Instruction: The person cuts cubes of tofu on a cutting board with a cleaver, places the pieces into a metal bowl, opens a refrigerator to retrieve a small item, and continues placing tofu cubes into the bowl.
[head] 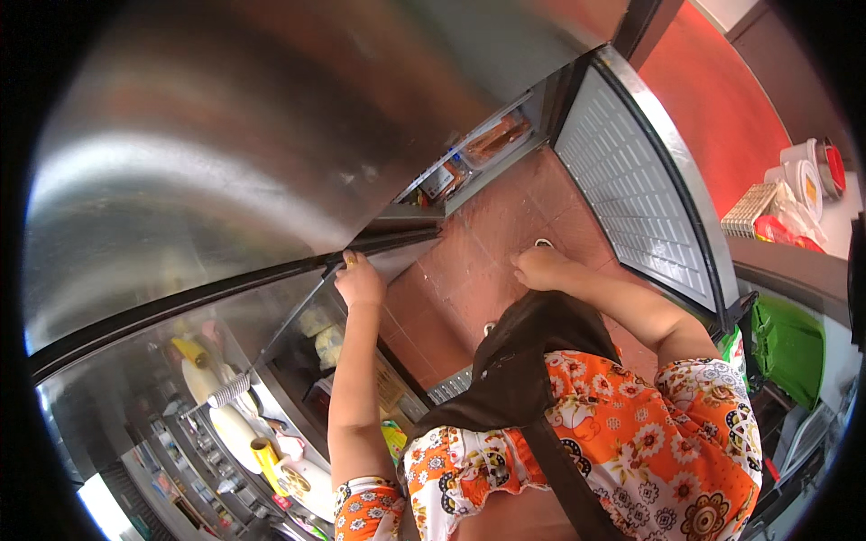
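Observation:
My left hand [360, 280] grips the dark-edged corner of a stainless steel refrigerator door [399, 260], thumb on top. My right hand [541, 267] is held over the tiled floor in front of my dark apron [521, 338]. Its fingers are curled, and nothing shows in them. Beyond my hands, packaged food in clear plastic [497, 138] lies inside the refrigerator's opening. To the right, a second refrigerator door [636, 182] stands swung out, showing its white ribbed lining and black gasket. A large brushed steel panel [237, 169] fills the upper left.
Reddish tiles [467, 264] cover the floor. At right, a wicker basket [749, 209] and white tubs [802, 179] stand on a ledge, with a green bin [788, 351] below. A coil spring [229, 390] and a yellow roll [265, 460] are at lower left.

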The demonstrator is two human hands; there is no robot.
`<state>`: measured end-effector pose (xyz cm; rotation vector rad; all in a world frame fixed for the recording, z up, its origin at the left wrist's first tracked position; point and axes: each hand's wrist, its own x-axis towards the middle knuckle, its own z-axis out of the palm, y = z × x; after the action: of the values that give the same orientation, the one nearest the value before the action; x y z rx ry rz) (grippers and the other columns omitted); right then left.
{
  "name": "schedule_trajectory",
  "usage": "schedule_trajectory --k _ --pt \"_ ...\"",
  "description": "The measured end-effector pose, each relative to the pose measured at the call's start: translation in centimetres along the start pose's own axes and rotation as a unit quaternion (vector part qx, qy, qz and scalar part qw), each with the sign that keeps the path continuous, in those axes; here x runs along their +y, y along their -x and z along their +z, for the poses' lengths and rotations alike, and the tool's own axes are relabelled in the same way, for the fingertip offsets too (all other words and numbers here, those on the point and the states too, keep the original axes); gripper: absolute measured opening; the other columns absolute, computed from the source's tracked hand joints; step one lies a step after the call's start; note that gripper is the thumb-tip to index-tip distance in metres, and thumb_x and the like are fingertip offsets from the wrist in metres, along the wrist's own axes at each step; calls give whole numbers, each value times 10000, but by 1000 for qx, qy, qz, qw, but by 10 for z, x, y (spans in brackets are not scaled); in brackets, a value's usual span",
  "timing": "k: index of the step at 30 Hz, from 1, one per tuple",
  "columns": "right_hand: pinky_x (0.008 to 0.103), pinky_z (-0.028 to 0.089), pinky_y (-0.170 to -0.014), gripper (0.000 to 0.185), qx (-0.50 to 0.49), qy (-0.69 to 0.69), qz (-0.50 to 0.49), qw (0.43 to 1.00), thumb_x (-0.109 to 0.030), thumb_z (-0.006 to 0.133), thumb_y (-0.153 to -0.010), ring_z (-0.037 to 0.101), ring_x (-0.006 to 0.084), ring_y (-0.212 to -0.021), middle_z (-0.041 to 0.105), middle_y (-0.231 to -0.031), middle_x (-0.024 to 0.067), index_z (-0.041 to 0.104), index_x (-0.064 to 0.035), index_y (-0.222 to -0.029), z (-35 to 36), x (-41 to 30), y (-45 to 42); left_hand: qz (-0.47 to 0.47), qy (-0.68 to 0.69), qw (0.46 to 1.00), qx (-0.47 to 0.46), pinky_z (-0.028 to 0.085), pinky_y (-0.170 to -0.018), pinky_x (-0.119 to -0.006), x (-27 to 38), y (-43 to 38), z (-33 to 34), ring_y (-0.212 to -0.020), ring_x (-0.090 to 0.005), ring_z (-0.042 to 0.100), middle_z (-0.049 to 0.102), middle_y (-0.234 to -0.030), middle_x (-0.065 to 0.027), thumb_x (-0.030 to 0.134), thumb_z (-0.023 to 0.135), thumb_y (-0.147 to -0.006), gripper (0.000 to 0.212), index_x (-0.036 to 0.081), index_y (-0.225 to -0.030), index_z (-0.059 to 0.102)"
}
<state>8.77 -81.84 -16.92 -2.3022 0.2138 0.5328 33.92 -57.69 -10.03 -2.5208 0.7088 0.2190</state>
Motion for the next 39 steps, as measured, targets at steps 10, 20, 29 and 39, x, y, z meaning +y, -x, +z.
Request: schedule_trajectory --k 10,20,29,39 --pt "492 492 -851 245 -7 -26 19 999 -202 523 -887 631 424 -945 656 -984 257 633 -3 -980 20 -17 20 32 -31 998 38 484 -762 -405 18 49 27 -914 -295 592 495 -1214 -123 202 536 -889 322 9 -1126 638" --pt "468 488 -855 181 47 -20 37 998 -141 579 -873 608 405 -1004 644 -1031 235 608 -4 -988 56 -59 -17 58 170 983 32 418 -925 -525 -30 281 152 -1020 -340 599 609 -1108 -159 247 610 -789 554 2 -1280 537" --pt "385 525 -806 210 89 210 -94 969 -115 624 -880 659 323 -921 654 -1018 183 636 -22 -1068 62 -84 -84 -254 439 858 79 456 -768 -508 -1 439 312 -842 -350 629 659 -877 -131 224 659 -813 226 30 -926 635" --pt "439 432 -993 417 294 346 -81 887 -223 557 -955 539 408 -1190 563 -1303 238 534 -36 -1327 -39 -45 -202 -489 649 544 207 521 -783 -286 19 466 375 -868 -193 634 676 -994 -122 -47 589 -895 132 -112 -1004 628"
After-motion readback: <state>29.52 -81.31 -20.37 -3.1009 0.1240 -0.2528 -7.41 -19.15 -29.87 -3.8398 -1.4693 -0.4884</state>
